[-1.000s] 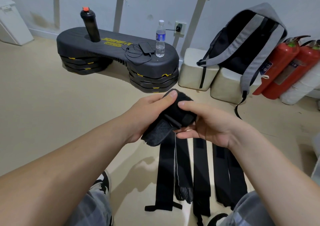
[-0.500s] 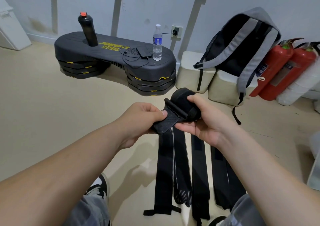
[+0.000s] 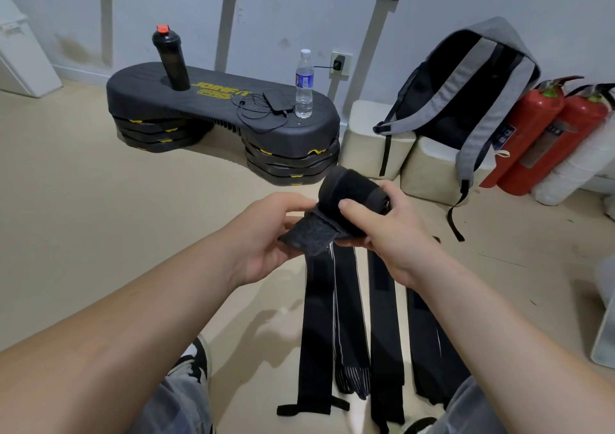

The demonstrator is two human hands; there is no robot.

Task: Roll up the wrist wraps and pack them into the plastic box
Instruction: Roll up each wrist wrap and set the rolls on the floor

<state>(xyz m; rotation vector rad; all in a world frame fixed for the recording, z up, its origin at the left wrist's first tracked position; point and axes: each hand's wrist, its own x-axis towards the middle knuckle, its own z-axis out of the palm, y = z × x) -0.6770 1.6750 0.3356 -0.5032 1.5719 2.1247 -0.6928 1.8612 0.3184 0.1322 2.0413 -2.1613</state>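
Our right hand (image 3: 392,233) grips the rolled wrist wrap (image 3: 349,189), and our left hand (image 3: 263,240) pinches its velcro tail (image 3: 309,233). Other wraps (image 3: 317,333) lie flat on the floor

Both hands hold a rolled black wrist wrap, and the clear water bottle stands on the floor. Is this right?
No: in the head view the clear water bottle stands on the black step platform, not the floor. The left hand and right hand do hold the rolled wrist wrap.
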